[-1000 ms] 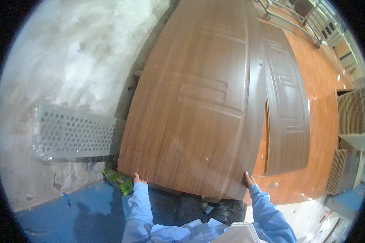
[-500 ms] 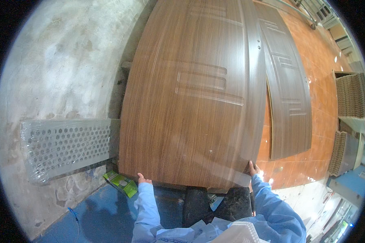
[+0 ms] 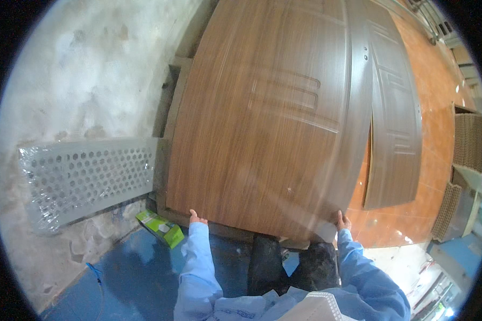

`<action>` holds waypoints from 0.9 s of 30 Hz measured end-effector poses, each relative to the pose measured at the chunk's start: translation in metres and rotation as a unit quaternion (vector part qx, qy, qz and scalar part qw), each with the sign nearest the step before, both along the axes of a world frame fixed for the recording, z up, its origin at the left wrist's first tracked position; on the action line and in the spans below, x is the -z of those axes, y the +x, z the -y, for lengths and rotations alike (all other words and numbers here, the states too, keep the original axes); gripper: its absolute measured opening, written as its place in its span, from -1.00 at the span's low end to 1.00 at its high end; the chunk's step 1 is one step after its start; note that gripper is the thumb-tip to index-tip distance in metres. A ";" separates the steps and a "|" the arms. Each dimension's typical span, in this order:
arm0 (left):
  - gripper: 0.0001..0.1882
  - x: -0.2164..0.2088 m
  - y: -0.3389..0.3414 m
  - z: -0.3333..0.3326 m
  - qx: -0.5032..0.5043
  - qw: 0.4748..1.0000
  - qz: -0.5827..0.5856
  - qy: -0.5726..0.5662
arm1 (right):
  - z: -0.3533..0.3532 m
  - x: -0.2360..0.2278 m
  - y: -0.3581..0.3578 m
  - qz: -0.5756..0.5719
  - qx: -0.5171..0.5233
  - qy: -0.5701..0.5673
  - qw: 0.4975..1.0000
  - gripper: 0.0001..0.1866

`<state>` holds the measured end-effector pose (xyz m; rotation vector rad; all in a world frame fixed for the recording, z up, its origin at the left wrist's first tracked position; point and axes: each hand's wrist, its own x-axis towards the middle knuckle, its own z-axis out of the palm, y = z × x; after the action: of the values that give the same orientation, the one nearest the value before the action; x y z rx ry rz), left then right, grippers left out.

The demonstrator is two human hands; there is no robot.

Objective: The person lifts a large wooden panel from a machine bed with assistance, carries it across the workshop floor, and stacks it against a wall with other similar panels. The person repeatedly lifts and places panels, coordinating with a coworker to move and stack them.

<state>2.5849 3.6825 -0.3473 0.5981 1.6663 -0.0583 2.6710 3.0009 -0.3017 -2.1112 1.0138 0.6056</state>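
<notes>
A large brown wood-grain door panel (image 3: 262,155) with pressed rectangular mouldings fills the middle of the view, lying flat before me. My left hand (image 3: 198,217) grips its near edge close to the left corner, the fingers partly hidden beneath. At the near right corner my right hand (image 3: 343,220) holds the same panel, its thumb up along the side edge. Two small dark holes show near the panel's right edge, farther away. Below its left side, the edge of another board or stack (image 3: 175,107) sticks out.
A second brown door panel (image 3: 395,176) lies to the right on orange floor tiles (image 3: 428,214). Against the left wall leans a plastic-wrapped perforated grey panel (image 3: 91,179). A green box (image 3: 160,228) sits on the blue floor (image 3: 128,267). Stacked corrugated pieces (image 3: 468,142) stand far right.
The held door panel has shifted slightly right relative to what lies under it, uncovering more of the edge along its left side. Both hands stay on it. My view has shifted a little too.
</notes>
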 end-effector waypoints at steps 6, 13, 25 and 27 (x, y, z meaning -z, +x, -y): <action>-0.36 0.027 -0.001 0.011 -0.040 0.998 -0.017 0.034 | 0.022 0.047 -0.029 0.040 0.004 -0.001 0.999 -0.36; -0.32 0.006 -0.017 -0.002 -0.016 0.992 0.006 0.127 | 0.056 0.045 -0.047 -0.081 0.282 0.489 0.822 -0.06; -0.18 -0.044 0.097 -0.140 0.548 0.744 -0.142 0.354 | -0.014 0.095 -0.058 -0.153 0.403 0.280 0.858 0.04; -0.18 -0.044 0.108 -0.132 0.535 0.753 -0.200 0.326 | -0.017 0.105 -0.056 -0.148 0.406 0.289 0.854 0.05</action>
<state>2.6929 3.8149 -0.3036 2.1660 1.4946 -0.4743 2.6152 3.0180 -0.4070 -0.9397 1.5250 0.6797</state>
